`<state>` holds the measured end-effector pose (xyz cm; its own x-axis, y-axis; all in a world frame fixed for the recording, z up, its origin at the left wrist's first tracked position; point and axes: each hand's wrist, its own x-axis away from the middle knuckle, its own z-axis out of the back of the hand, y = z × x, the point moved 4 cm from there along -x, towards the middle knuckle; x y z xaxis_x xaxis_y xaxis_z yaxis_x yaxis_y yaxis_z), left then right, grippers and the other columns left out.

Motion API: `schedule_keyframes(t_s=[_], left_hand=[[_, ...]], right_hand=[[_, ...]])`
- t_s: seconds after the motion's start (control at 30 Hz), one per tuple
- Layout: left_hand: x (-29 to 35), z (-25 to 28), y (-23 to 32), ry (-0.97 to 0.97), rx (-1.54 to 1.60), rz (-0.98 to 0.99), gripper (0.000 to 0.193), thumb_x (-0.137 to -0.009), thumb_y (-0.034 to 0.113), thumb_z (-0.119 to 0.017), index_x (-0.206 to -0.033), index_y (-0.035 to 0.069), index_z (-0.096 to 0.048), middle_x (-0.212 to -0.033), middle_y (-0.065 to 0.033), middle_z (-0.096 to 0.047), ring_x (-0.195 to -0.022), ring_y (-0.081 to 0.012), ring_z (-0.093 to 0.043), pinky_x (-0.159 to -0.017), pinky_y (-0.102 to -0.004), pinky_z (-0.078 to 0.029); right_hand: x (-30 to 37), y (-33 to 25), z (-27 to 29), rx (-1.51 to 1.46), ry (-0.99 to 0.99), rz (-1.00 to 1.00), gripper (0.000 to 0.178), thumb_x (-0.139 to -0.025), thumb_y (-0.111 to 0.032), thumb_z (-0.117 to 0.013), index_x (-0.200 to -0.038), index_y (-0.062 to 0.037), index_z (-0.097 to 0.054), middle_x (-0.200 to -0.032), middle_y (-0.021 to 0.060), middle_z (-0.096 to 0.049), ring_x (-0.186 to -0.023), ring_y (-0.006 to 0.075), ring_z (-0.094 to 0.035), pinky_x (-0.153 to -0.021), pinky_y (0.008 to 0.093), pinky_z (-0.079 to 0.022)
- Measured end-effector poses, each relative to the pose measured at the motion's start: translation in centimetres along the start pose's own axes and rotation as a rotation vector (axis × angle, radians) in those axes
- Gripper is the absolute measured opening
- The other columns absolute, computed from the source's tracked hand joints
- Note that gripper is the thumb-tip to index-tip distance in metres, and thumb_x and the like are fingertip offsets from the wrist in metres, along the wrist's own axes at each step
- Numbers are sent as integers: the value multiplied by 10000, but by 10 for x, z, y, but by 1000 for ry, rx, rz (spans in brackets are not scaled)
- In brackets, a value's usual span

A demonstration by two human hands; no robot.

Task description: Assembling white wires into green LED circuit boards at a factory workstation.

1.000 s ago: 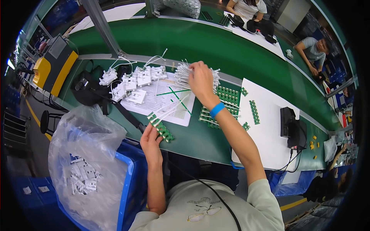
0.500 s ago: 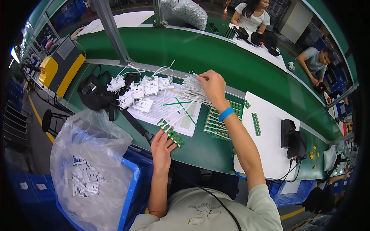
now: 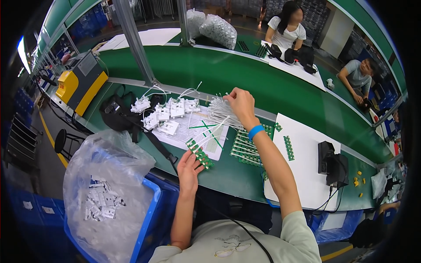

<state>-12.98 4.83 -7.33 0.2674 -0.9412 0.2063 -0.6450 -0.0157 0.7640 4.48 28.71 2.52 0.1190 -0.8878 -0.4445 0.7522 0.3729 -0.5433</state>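
Note:
My left hand (image 3: pixel 188 174) grips a green circuit board strip (image 3: pixel 201 156) by its edge, fingers closed around it. White cables (image 3: pixel 215 136) run from the strip up toward the right. At the far side of the bench, my right hand (image 3: pixel 242 108) pinches a white cable at the end of a loose bundle of white cables (image 3: pixel 220 111). Beside that wrist, which wears a blue band, lie several green boards (image 3: pixel 245 147) with white cables laid across them. My forearm covers part of these boards.
White plastic housings with cables (image 3: pixel 169 115) sit on a printed sheet (image 3: pixel 182 139) beside a black strap bag (image 3: pixel 115 109). A white board (image 3: pixel 302 175) carries black boxes (image 3: pixel 331 162). At lower left stands a blue bin (image 3: pixel 151 206) lined with plastic. Two people sit across the bench.
The view has shifted a little, moving the bench slightly down in the picture. Both hands keep nearly the same places, the left with the board strip, the right at the cable bundle.

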Motion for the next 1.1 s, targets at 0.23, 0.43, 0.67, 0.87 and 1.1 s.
schedule_keyframes(t_s=[0.23,0.43,0.67,0.87,1.1], left_hand=[[-2,-12,0,8,-57,-2,371,-1040,118,-501,-1379,-25,-457,-1238,-183,-662,-988,-272,-717,-785,-364,-620],[1,-30,4,2,-176,13,386,-1043,126,-488,-1404,4,-431,-1212,-145,-679,-984,-229,-716,-734,-323,-599],[12,-59,16,-60,-263,-110,442,-1008,19,-507,-1439,-23,-417,-1213,-118,-664,-1019,-167,-680,-783,-284,-591],[27,-73,22,-90,-361,-250,419,-991,-32,-543,-1401,-61,-467,-1255,-127,-603,-1003,-149,-673,-792,-278,-584],[32,-74,14,-130,-410,-371,404,-986,-52,-556,-1385,-61,-498,-1260,-116,-571,-978,-160,-676,-771,-260,-554]], right_hand=[[23,-53,74,-5,319,526,102,-859,-155,-751,-864,-65,-705,-754,70,-623,-608,273,-620,-557,361,-482],[63,-97,122,-211,93,615,208,-876,27,-654,-1063,-45,-708,-807,113,-602,-692,279,-626,-605,361,-491],[122,-76,101,-521,-388,290,94,-944,-13,-623,-1037,-3,-632,-757,115,-697,-637,199,-676,-597,303,-524],[141,-76,91,-394,-426,315,105,-871,-60,-686,-929,14,-638,-880,137,-581,-806,310,-615,-713,387,-492],[146,-71,87,-415,-427,212,71,-852,-88,-674,-862,-19,-663,-893,137,-558,-831,329,-598,-713,422,-465]])
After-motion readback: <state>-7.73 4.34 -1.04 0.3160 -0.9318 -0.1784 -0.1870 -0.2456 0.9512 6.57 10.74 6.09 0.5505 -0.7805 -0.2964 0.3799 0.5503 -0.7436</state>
